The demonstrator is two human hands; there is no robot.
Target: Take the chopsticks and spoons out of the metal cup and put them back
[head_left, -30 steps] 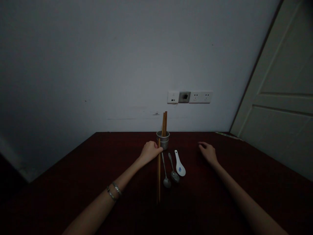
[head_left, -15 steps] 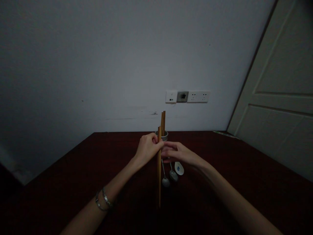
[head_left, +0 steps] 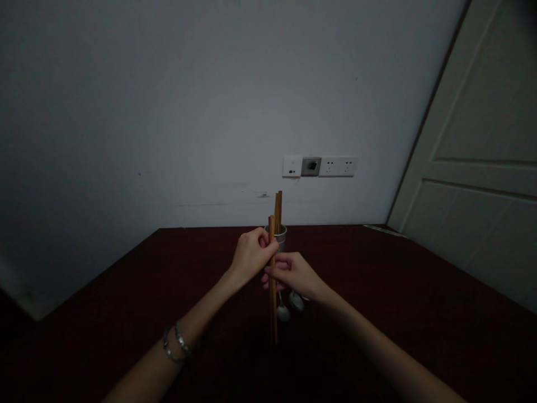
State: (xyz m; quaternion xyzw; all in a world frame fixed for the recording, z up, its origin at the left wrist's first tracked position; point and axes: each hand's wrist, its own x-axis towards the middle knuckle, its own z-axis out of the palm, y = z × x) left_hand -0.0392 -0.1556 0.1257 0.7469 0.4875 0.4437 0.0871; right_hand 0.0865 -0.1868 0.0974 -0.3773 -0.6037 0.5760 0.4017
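My left hand pinches a few long wooden chopsticks near their upper end, and they stand nearly upright in front of me. Just below it, my right hand has its fingers closed around the same chopsticks. Behind them a metal cup holds more chopsticks, partly covered by my hands. Under my right hand lie a metal spoon and a second metal spoon. Only a sliver of a white spoon shows beside them.
The dark red table meets a grey wall at its back edge. Wall sockets sit above the table. A pale door stands at the right, and a flat strip lies at the back right edge.
My right hand has moved down and left onto the chopsticks and its fingers have closed. It now covers most of the white spoon. More of the metal cup shows.
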